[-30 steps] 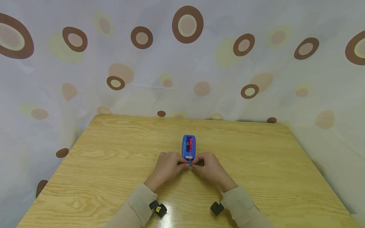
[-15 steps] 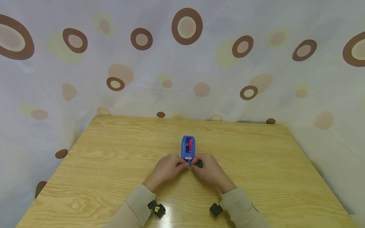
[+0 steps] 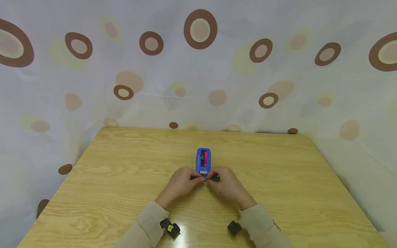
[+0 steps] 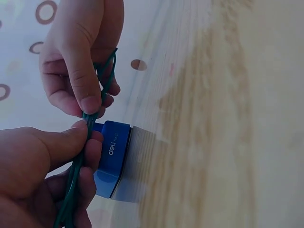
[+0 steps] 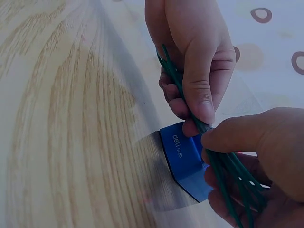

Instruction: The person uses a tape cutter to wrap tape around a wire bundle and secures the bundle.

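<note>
The tape dispenser (image 5: 185,164) is smooth plastic, the wooden table (image 3: 124,155) glossy, the strands (image 4: 72,183) seemingly plastic.

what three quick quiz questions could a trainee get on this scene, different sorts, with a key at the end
1. Short answer: which word is printed in large letters on the side of the blue plastic tape dispenser?

2. Multiple choice: what do the left-hand grip and the right-hand grip both pinch?
A) a yellow wooden ruler
B) a bundle of thin green strands
C) a red metal pen

3. True or false: in the head view, the dispenser stands between the two grips and the person's body.

Key
1. deli
2. B
3. False; it stands on the light wood-grain table, on the far side of the grips from the person.
</note>
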`<state>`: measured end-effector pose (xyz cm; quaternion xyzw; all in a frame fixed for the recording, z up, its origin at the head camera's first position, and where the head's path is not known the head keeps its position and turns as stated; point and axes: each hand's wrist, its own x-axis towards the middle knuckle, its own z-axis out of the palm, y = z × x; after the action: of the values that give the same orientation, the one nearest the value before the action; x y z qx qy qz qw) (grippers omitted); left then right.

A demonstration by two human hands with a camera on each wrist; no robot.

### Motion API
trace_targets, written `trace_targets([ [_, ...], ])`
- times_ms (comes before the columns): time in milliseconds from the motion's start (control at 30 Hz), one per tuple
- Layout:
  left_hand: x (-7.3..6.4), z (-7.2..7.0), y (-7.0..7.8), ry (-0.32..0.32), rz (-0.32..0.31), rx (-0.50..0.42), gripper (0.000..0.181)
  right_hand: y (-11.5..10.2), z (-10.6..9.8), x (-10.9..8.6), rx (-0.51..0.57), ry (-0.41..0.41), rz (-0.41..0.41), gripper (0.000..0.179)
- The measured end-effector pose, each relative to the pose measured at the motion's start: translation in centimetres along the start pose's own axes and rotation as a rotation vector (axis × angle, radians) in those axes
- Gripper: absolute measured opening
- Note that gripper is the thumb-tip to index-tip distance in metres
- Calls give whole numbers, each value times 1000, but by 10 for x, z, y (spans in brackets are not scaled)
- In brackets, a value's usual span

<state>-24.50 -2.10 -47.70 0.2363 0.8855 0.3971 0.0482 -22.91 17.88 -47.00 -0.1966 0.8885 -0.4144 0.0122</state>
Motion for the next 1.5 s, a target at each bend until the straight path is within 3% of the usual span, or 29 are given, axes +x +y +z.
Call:
trace_targets([
  [233,0,2,0,28,-4,32,14,4,-1,0,74,-19,34,3],
  [567,-1,4,3,113,38,145,14,1,0,0,81,-10,56,7],
  [900,-2,5,6,166,41,243,14,1,2,-1,89,18,75,5],
  [1100,0,4,5,158,40,228,14,2,2,0,78,53,72,9],
  [1333,-1,1,5,113,25,135,15,2,3,0,70,70,75,11],
  [1500,-1,0,5,123,2,104,16,2,3,0,68,79,58,9],
])
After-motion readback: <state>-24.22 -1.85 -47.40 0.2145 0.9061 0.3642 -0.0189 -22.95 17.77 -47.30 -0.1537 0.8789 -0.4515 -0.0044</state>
